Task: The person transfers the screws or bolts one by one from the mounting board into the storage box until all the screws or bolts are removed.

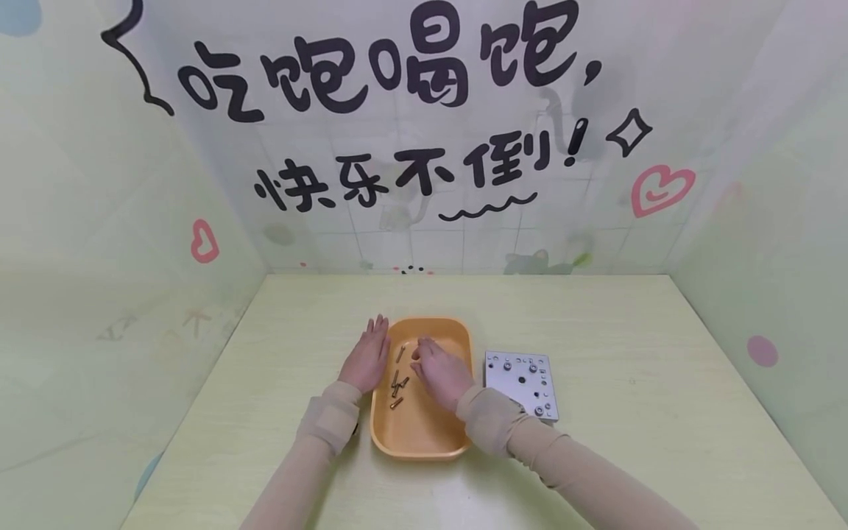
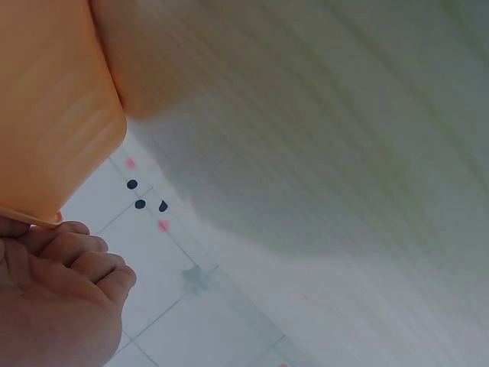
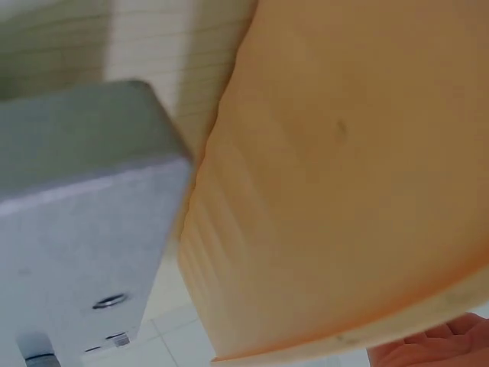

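An orange plastic tray (image 1: 424, 434) stands on the table with several small metal screws (image 1: 397, 403) lying in its left half. My left hand (image 1: 366, 361) rests along the tray's left rim, fingers extended; the left wrist view has this hand (image 2: 65, 294) against the rim. Inside the tray, my right hand (image 1: 445, 375) has its fingers bent, thumb close to the fingertips. Whether something small is between them cannot be made out. From the right wrist, the tray's outer wall (image 3: 328, 191) hides most of that hand (image 3: 435, 348).
Just right of the tray lies a square silver metal block (image 1: 510, 383) with holes and several bolts in its top. The pale table (image 1: 616, 346) is bounded by a printed back wall (image 1: 411, 243) and side walls.
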The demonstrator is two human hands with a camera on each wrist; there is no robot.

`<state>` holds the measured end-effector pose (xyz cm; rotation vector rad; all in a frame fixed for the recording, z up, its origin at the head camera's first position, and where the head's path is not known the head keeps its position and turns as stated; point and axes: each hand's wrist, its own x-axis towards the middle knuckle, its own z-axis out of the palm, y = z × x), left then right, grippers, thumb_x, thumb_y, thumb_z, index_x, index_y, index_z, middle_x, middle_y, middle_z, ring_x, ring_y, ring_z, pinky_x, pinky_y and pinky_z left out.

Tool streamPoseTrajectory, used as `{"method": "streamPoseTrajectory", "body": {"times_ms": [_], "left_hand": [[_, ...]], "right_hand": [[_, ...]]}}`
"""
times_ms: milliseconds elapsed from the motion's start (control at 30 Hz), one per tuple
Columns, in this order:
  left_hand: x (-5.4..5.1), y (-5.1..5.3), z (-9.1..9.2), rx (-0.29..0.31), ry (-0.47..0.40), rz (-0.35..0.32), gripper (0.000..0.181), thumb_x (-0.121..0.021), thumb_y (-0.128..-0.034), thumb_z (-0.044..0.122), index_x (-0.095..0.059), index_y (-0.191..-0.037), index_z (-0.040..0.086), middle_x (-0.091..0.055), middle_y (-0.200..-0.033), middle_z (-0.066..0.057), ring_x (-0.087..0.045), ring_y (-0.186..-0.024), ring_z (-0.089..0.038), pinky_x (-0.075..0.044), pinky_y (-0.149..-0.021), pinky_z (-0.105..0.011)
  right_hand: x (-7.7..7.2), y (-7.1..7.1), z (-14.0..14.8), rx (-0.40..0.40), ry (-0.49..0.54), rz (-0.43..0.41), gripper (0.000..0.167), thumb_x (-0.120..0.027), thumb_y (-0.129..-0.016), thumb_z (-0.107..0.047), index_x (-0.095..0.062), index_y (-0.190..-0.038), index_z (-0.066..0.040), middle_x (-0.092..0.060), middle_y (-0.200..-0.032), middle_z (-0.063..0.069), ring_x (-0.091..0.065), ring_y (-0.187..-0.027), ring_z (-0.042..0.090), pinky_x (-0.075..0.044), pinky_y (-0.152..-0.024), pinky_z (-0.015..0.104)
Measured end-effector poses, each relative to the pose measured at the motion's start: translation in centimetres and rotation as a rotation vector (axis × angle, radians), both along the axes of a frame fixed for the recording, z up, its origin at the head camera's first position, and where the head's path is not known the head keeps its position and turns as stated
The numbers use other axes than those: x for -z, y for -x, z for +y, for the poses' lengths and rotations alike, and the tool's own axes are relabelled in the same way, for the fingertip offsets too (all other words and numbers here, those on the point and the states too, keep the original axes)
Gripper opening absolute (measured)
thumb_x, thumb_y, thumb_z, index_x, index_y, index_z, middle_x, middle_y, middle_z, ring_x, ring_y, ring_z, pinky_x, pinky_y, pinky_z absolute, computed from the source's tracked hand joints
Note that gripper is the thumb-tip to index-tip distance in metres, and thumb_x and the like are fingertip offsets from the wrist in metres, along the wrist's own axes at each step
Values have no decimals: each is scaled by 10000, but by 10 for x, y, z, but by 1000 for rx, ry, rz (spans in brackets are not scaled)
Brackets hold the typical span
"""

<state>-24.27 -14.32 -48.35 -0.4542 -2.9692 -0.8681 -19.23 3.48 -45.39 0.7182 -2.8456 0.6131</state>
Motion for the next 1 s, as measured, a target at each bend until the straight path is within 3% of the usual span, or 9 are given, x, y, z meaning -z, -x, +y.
{"method": "streamPoseTrajectory", "body": {"times_ms": [367,800,900,1000], "left_hand": [[-1,0,0,-6,-4,-9,509,-320,-1084,194,-285,-1498,-101,-234,-1589,-255,-194,-1491,-408,-199,-1232,-517],[-3,-2,1,-13,-17,-15,512,-311,-1086,203,-283,-1500,-97,-234,-1591,-252,-187,-1495,-400,-193,-1235,-512],[-3,-2,1,-9,-23,-10,510,-314,-1085,196,-283,-1496,-103,-235,-1588,-258,-190,-1492,-407,-193,-1233,-518],[-4,-2,1,-5,-25,-7,508,-313,-1084,191,-280,-1495,-107,-234,-1586,-262,-190,-1490,-412,-192,-1232,-520]], "right_hand": [[-2,-3,3,-15,-3,-35,230,-556,-1013,-169,-616,-1160,-3,-559,-1380,243,-503,-1335,377,-437,-1109,464],[1,-4,11,26,45,-25,174,-591,-994,-175,-628,-1095,-37,-563,-1384,233,-530,-1317,351,-469,-1085,438],[-1,-5,17,42,66,-32,203,-588,-995,-187,-597,-1138,-44,-594,-1350,202,-599,-1232,331,-516,-1034,420],[-3,-8,23,68,83,-41,260,-587,-997,-197,-553,-1201,-40,-649,-1242,121,-694,-993,248,-593,-883,347]]}}
